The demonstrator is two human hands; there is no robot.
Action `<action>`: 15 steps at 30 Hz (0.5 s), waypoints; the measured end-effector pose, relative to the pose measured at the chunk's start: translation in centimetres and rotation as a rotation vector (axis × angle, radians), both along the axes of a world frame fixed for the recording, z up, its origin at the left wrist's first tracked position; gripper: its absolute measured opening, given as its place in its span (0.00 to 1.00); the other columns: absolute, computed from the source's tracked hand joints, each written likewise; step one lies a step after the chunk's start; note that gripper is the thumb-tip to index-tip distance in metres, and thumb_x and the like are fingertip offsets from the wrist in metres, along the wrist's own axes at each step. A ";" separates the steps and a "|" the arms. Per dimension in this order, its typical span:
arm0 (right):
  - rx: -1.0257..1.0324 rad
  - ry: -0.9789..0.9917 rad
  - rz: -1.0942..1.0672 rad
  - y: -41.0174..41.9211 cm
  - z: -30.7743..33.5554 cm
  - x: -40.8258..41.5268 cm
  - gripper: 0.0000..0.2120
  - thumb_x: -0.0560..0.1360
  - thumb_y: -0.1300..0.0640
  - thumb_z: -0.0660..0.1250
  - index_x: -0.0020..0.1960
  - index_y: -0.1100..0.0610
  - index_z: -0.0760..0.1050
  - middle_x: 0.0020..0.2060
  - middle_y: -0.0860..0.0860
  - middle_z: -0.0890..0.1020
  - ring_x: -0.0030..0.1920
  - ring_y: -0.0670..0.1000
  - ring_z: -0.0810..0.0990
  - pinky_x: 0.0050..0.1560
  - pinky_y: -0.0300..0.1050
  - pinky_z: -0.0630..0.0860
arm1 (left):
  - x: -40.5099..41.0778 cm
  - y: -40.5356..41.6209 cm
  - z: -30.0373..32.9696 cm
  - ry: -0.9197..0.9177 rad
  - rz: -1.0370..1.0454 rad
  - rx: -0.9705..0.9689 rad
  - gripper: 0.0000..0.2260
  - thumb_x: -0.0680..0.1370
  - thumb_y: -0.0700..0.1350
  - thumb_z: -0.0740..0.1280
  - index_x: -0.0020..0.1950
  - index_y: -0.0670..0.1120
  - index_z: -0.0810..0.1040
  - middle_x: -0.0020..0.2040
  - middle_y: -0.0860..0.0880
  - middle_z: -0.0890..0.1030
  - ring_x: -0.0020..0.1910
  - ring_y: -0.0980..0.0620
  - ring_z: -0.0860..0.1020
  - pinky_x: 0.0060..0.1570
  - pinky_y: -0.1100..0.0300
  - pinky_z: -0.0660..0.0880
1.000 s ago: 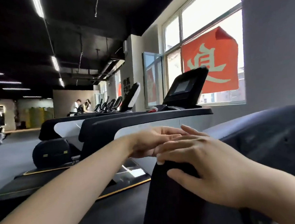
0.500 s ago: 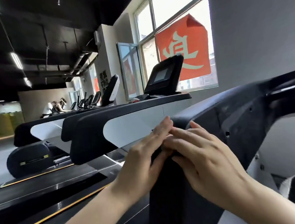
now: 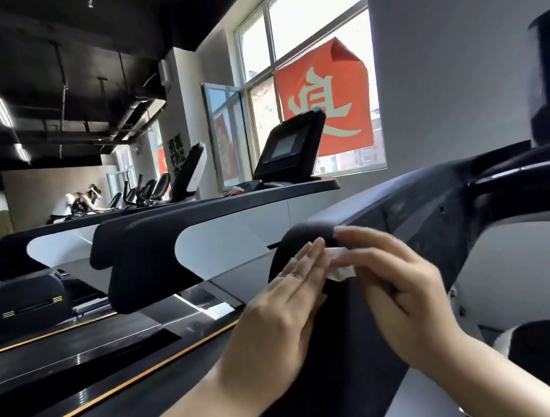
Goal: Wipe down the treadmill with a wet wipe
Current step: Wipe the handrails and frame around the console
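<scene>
Both hands at the treadmill handrail

The left hand [image 3: 284, 301] lies flat, fingers straight, against the black handrail [image 3: 329, 329]. Just beside it, the right hand [image 3: 401, 284] curls its fingers around a white wet wipe [image 3: 339, 264], pressed to the handrail's rounded end.

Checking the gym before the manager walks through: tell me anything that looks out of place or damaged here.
One thing: the orange poster on the window has its top right corner peeled off the glass and curled over. The wet wipe between the left hand and right hand on the treadmill rail looks normal.
</scene>
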State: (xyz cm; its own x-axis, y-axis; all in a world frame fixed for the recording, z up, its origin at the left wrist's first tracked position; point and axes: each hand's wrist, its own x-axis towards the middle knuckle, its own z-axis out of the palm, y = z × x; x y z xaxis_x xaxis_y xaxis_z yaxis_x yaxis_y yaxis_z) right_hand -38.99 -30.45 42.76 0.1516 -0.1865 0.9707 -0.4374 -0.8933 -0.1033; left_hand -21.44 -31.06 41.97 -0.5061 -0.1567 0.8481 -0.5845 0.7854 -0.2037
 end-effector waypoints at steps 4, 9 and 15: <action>0.186 0.011 -0.208 -2.5 1.4 -0.5 0.21 0.77 0.46 0.50 0.66 0.45 0.71 0.68 0.38 0.66 0.70 0.40 0.63 0.74 0.48 0.56 | -0.3 -1.0 1.1 -0.013 -0.064 0.033 0.21 0.83 0.50 0.51 0.71 0.39 0.65 0.71 0.45 0.67 0.72 0.53 0.64 0.70 0.61 0.62; 0.191 0.107 -0.319 -3.7 2.0 -1.3 0.25 0.78 0.43 0.46 0.67 0.50 0.72 0.65 0.43 0.73 0.70 0.44 0.64 0.73 0.45 0.47 | -1.0 -4.1 4.7 0.175 -0.064 0.265 0.20 0.81 0.49 0.55 0.68 0.39 0.70 0.68 0.51 0.68 0.69 0.63 0.61 0.69 0.68 0.60; 0.175 0.118 -0.320 -3.9 1.9 -1.1 0.24 0.78 0.45 0.47 0.66 0.50 0.72 0.64 0.44 0.74 0.68 0.42 0.64 0.70 0.33 0.44 | 0.8 -1.6 -0.1 0.173 -0.111 0.213 0.21 0.83 0.50 0.53 0.74 0.45 0.62 0.72 0.47 0.67 0.73 0.53 0.64 0.71 0.62 0.60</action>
State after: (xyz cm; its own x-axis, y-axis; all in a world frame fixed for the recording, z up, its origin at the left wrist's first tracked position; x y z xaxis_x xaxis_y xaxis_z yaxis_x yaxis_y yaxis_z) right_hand -40.07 -34.37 44.66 0.1675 -0.4040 0.8993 -0.7091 -0.6831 -0.1748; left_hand -20.64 -32.69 41.87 -0.3804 -0.2924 0.8774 -0.5047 0.8606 0.0680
